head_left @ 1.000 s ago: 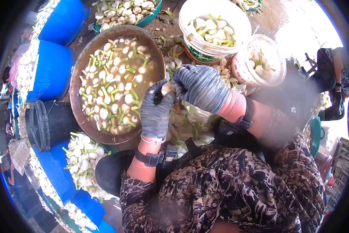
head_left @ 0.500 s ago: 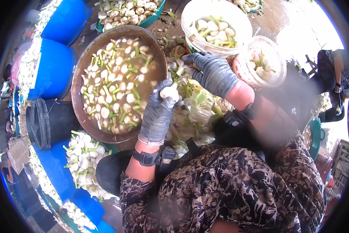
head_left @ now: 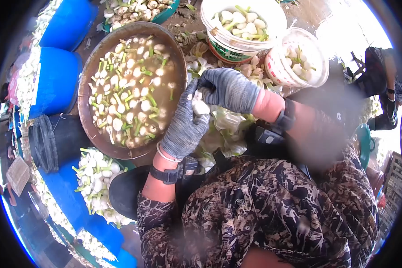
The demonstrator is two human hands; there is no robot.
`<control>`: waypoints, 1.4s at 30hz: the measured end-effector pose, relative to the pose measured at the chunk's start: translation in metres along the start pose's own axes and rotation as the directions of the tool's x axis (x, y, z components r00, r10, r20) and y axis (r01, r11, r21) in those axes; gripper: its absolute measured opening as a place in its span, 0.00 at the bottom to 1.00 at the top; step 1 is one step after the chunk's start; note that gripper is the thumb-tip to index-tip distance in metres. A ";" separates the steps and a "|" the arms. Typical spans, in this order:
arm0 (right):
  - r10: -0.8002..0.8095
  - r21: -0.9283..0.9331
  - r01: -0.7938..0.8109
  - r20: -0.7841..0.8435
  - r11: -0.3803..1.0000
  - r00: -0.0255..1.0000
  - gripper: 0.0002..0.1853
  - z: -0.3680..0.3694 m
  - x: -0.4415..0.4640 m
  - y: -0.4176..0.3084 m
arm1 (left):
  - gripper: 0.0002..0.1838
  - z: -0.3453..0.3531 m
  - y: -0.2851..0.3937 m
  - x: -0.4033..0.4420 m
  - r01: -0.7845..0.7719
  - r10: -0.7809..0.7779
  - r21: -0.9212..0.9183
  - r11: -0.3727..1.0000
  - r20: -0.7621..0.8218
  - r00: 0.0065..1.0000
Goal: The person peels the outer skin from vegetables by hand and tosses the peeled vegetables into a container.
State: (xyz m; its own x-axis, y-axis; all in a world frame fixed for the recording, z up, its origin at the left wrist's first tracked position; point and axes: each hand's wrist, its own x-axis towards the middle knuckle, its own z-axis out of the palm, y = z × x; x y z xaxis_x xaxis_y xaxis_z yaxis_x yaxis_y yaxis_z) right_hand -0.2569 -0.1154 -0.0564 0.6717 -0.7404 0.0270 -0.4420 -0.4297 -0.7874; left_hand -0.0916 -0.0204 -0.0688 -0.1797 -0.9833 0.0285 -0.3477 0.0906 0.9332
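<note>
My left hand (head_left: 183,129), in a grey knit glove, grips a white garlic bulb (head_left: 201,107) beside the rim of a wide round basin. Above it, my gloved right hand (head_left: 232,89) has its fingers curled and pinched together at the bulb's stem end. The fingers hide most of the stem. Brownish water fills the basin (head_left: 81,102), and many garlic bulbs with short green stems float in it. Below my hands lies a heap of pale peeled garlic skins (head_left: 228,134).
Ahead, a white bucket (head_left: 236,50) and a smaller white tub (head_left: 277,73) hold trimmed bulbs. Unpeeled garlic fills a green basin (head_left: 167,13). Left are blue tubs (head_left: 60,82), a black bucket (head_left: 44,143) and a pile of peeled garlic (head_left: 98,178). Another person (head_left: 382,76) is at the right.
My right hand has moved left and closed its fingers at the bulb's stem end. My left hand still holds the bulb. The view has shifted slightly.
</note>
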 end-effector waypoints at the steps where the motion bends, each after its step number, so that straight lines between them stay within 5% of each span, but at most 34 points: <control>1: 0.012 0.027 -0.013 0.031 1.000 0.999 0.11 -0.001 0.001 0.003 | 0.36 0.000 -0.001 0.000 -0.020 0.019 0.029 0.999 0.013 1.000; 2: 0.015 0.023 -0.015 0.028 1.000 0.999 0.11 -0.001 -0.001 0.003 | 0.36 0.001 -0.001 0.001 -0.024 0.024 0.027 0.999 0.015 1.000; 4: -0.051 -0.104 0.047 -0.037 0.994 0.998 0.10 -0.003 -0.004 -0.007 | 0.34 0.000 0.004 0.003 0.111 -0.134 -0.323 0.940 -0.048 0.990; 5: -0.181 -0.157 0.167 -0.080 0.973 0.980 0.09 -0.002 -0.006 -0.004 | 0.31 -0.002 0.009 0.001 0.319 -0.359 -0.509 0.800 0.020 0.933; 8: -0.116 -0.121 0.098 -0.146 0.988 0.983 0.09 0.005 -0.004 -0.004 | 0.28 -0.004 -0.001 0.003 0.417 -0.437 -0.485 0.769 0.078 0.896; 9: -0.030 -0.075 0.017 -0.176 0.997 0.984 0.07 0.009 -0.004 -0.003 | 0.26 0.001 -0.001 0.006 0.310 -0.341 -0.266 0.913 -0.076 0.937; 10: -0.028 -0.075 0.014 -0.181 0.997 0.983 0.07 0.010 -0.001 0.006 | 0.26 0.004 0.003 0.007 0.308 -0.337 -0.264 0.914 -0.072 0.939; 12: 0.052 0.012 -0.052 -0.040 0.999 0.998 0.08 0.013 0.009 0.033 | 0.26 0.008 0.012 0.009 -0.033 0.087 0.213 0.977 -0.251 0.964; 14: 0.109 0.065 -0.103 -0.094 0.993 0.990 0.05 0.015 0.013 0.048 | 0.26 0.009 -0.002 0.009 -0.010 0.027 0.065 0.998 -0.274 0.961; 15: -0.026 -0.158 0.025 -0.007 0.987 1.000 0.09 0.013 0.017 0.053 | 0.23 0.011 0.004 0.010 0.016 -0.111 -0.316 0.948 -0.285 0.952; 16: -0.132 -0.365 0.161 0.104 0.917 0.986 0.13 0.003 0.020 0.047 | 0.20 0.015 0.011 0.011 0.033 -0.242 -0.652 0.757 -0.233 0.942; 17: 0.151 -0.135 -0.144 0.042 0.980 0.988 0.14 0.000 0.015 0.037 | 0.17 0.013 0.002 0.012 -0.011 -0.257 -0.777 0.630 -0.221 0.941; 19: 0.169 -0.127 -0.152 0.138 0.980 0.976 0.12 -0.003 0.000 0.021 | 0.14 0.001 -0.031 0.022 0.118 -0.377 -0.726 0.678 -0.205 0.903; 20: 0.183 -0.114 -0.165 0.172 0.980 0.968 0.13 -0.008 -0.009 0.009 | 0.13 -0.003 -0.032 0.026 0.181 -0.477 -0.805 0.565 -0.139 0.868; 22: 0.174 -0.287 -0.063 0.382 0.956 0.908 0.12 0.009 -0.020 0.012 | 0.11 0.002 -0.028 0.049 0.091 -0.517 -0.866 0.491 -0.206 0.831; 24: 0.139 -0.280 0.025 0.549 0.960 0.824 0.12 0.020 -0.032 0.021 | 0.13 0.020 -0.003 0.079 0.142 -0.408 -0.707 0.692 -0.222 0.885; 25: 0.133 -0.284 0.035 0.552 0.958 0.823 0.13 0.036 -0.032 0.035 | 0.13 -0.003 -0.044 0.076 0.175 -0.322 -0.833 0.525 -0.005 0.947; 26: 0.127 -0.288 0.046 0.556 0.957 0.822 0.13 0.052 -0.031 0.049 | 0.16 0.030 0.009 0.098 0.129 -0.338 -0.835 0.535 -0.071 0.939; 27: 0.116 -0.283 0.086 0.626 0.955 0.771 0.11 0.033 -0.029 0.032 | 0.21 0.050 0.013 0.114 0.020 -0.127 -0.602 0.798 -0.136 0.982; 29: 0.126 -0.309 0.085 0.604 0.947 0.787 0.13 0.030 -0.030 0.027 | 0.20 0.068 0.036 0.135 0.084 -0.055 -0.642 0.762 0.065 0.996; 30: 0.146 -0.327 0.066 0.583 0.943 0.799 0.13 0.028 -0.031 0.027 | 0.24 0.080 0.047 0.143 0.081 -0.032 -0.746 0.661 0.080 0.996; 34: 0.242 -0.344 -0.080 0.460 0.935 0.854 0.17 0.019 -0.037 0.033 | 0.27 0.069 0.022 0.144 0.217 -0.191 -0.564 0.797 0.106 0.976; 35: 0.232 -0.352 -0.061 0.469 0.934 0.852 0.18 0.019 -0.035 0.031 | 0.25 0.059 -0.006 0.140 0.183 -0.219 -0.394 0.901 -0.048 0.975; 36: 0.193 -0.468 0.126 0.575 0.874 0.795 0.16 0.012 -0.028 0.015 | 0.24 0.041 -0.044 0.135 0.174 -0.224 -0.236 0.956 -0.202 0.954; 38: 0.116 -0.437 0.177 0.564 0.882 0.818 0.18 0.018 -0.034 0.030 | 0.24 -0.001 -0.108 0.121 0.270 -0.228 0.020 0.963 -0.477 0.849; 42: 0.095 -0.404 0.235 0.648 0.884 0.756 0.18 0.020 -0.026 0.027 | 0.28 -0.094 -0.140 0.090 0.793 -0.524 0.228 0.565 -0.643 0.559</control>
State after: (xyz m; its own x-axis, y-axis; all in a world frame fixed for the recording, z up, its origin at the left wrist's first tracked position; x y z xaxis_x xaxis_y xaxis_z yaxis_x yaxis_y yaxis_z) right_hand -0.2741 -0.0976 -0.0901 0.8507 -0.2655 -0.4537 -0.4731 -0.7629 -0.4406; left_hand 0.0273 -0.1364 -0.1632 0.6732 -0.6984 -0.2430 -0.5489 -0.6922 0.4686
